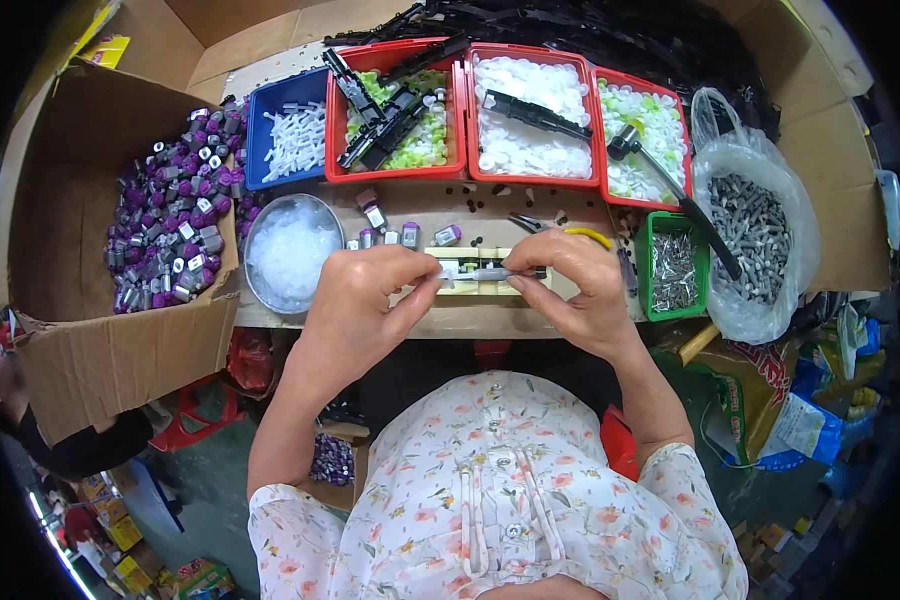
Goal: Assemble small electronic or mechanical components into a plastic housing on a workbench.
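Observation:
Both my hands meet above a pale yellow jig point(485, 289) at the table's front edge. My left hand point(365, 300) pinches a small whitish translucent piece point(449, 270) between thumb and forefinger. From the other side, my right hand point(582, 285) pinches a small grey cylinder point(492, 274), which lies level with its thin end toward the left fingertips. Whether the two pieces touch, I cannot tell. Dark parts sit in the jig, partly covered by my fingers. Just behind, several silver-and-purple metal pieces point(410, 235) stand or lie on the table.
Behind are a blue bin point(260, 130) of white pins and red bins point(460, 120) of white and green caps. A hammer point(685, 205) lies across the right ones. Pliers point(588, 236), a green bin point(650, 300) and a plastic bag point(745, 320) stand right; a metal bowl point(337, 222) and cardboard box point(120, 350) left.

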The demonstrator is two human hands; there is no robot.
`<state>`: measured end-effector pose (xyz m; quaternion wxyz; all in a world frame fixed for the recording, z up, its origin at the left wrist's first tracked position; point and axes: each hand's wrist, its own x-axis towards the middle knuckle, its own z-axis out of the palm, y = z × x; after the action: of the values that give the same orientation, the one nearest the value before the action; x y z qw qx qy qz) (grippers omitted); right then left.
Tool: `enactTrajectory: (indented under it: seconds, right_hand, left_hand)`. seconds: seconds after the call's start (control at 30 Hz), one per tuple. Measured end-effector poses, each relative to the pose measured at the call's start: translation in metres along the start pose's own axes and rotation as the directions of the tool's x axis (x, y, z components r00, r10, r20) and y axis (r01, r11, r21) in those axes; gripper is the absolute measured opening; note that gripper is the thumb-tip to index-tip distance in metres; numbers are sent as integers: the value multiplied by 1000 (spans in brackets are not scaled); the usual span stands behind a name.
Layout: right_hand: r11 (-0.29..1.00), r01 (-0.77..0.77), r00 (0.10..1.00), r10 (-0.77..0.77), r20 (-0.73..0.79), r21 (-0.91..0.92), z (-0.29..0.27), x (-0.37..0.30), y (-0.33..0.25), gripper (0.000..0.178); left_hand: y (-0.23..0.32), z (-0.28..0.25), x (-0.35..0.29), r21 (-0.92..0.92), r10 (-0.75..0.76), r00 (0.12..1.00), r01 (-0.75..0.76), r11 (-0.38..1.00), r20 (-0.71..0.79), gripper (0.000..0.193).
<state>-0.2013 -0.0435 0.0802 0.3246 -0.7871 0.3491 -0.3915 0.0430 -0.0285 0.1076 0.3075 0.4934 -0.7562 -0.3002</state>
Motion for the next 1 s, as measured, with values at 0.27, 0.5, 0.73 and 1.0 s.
enactTrajectory:
  seconds: [0.27, 0.5, 0.73, 1.0]
  right_hand:
    - [977, 114, 993, -109, 39, -179, -2, -3, -3, 23]
    - [998, -36, 998, 39, -57, 60, -6, -11, 7, 21]
    - [894, 190, 981, -183, 57, -405, -14, -19, 5, 23]
    - [970, -92, 989, 115, 93, -223, -20, -18, 10, 33]
  left_hand:
    - [-5, 9, 6, -327, -235, 964, 264, 907, 126, 22]
    - [-8, 24, 4, -16, 216, 976, -216, 976, -3, 32]
    - [-8, 39, 9, -17, 147, 989, -147, 989, 16, 21]
    - [-15, 51, 9, -107, 143, 988, -149, 983, -62, 14]
